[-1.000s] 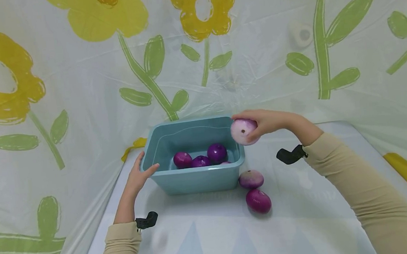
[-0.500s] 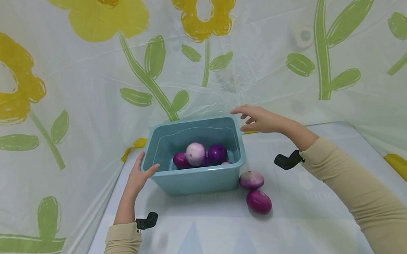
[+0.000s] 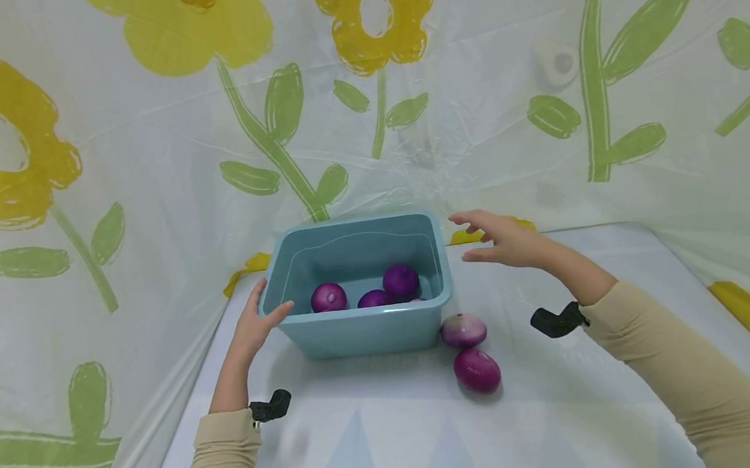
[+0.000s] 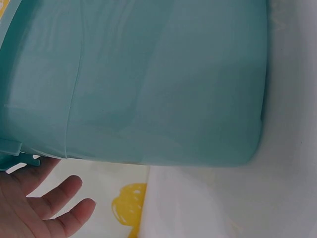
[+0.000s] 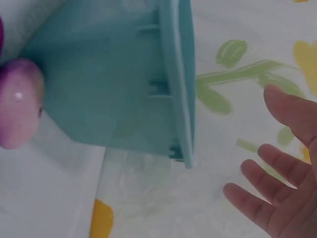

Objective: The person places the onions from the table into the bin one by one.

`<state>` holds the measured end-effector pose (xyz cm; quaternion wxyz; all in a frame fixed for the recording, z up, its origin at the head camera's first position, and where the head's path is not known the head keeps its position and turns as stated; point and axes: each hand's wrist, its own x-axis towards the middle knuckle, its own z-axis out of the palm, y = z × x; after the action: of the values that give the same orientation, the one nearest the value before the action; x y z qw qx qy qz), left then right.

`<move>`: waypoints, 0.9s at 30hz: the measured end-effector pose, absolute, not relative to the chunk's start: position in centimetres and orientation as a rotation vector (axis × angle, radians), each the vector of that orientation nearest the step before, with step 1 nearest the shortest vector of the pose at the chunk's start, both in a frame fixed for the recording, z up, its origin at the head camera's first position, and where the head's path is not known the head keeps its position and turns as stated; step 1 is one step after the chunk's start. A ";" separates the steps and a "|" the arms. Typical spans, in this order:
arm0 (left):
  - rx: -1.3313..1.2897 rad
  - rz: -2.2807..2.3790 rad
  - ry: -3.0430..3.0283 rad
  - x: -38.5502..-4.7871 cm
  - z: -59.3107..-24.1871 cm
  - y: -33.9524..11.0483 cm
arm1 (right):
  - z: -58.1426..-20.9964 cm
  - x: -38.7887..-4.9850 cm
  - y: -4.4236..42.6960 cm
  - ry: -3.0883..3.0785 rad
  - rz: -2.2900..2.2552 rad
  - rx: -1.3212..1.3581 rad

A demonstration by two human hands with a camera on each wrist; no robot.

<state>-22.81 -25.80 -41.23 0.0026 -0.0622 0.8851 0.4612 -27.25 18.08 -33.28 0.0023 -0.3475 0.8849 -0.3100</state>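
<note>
one spread left hand [image 3: 255, 329] touches bin [image 3: 364, 334]; loosely spread right hand [image 3: 507, 241] beside it.

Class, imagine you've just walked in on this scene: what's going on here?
A person is working at a table with a blue tub of onions. The left hand rests on the tub's near left corner, thumb over the rim. The right hand is empty, fingers spread, just off the tub's right side. At least three onions show inside; a pale onion and a darker onion lie outside, by its near right corner.
</note>
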 end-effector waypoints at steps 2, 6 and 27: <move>-0.191 1.445 2.780 -22.8 -41.2 -25.8 | -34.2 -26.9 18.6 2.771 -0.994 -1.075; -0.188 1.446 2.784 -22.9 -41.2 -25.8 | -36.5 -26.2 19.5 2.760 -1.033 -1.084; -0.196 1.444 2.783 -22.8 -41.2 -25.7 | -49.0 -19.8 19.0 2.578 -1.093 -1.024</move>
<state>-22.76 -25.73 -41.17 0.0000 -0.0623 0.8859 0.4597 -19.79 19.03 -48.99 0.0800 -0.3423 0.8619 -0.3655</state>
